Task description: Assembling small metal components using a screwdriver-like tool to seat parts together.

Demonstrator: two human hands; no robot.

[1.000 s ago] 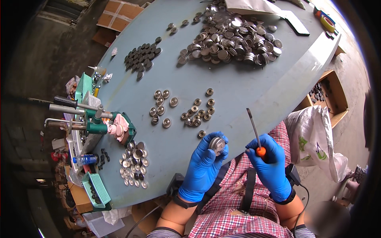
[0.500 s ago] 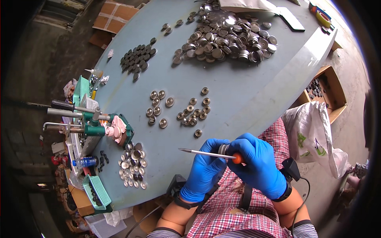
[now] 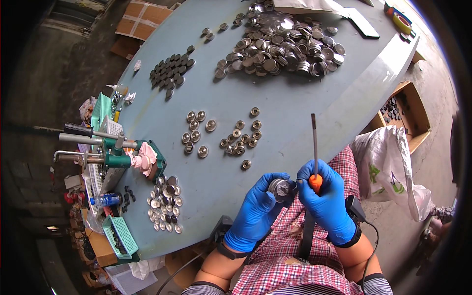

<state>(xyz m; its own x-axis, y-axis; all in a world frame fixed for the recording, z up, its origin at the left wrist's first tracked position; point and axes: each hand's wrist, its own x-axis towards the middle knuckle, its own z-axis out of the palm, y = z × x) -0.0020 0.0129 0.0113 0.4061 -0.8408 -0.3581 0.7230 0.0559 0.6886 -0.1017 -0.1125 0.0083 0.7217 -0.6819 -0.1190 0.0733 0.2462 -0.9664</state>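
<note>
Both my hands wear blue gloves and meet in front of my checked apron, by the table's near edge. Between the fingers and thumb of my left hand (image 3: 256,209) sits a round metal cap (image 3: 280,189), its greyish face turned up. My right hand (image 3: 325,199) is closed round the orange handle of a screwdriver (image 3: 315,147), whose thin shaft points away from me. The fingertips of my right hand are beside the cap; whether they touch it I cannot tell.
A green hand press (image 3: 118,155) stands at the table's left. Small ringed metal parts (image 3: 241,137) and shiny cups (image 3: 164,201) lie in groups. Farther off are dark discs (image 3: 171,71) and a big heap of metal caps (image 3: 290,49). A white bag (image 3: 388,167) hangs at right.
The screwdriver has swung from pointing left across my hands to pointing away from me. My right hand has turned and drawn slightly right, and the cap's face now shows.
</note>
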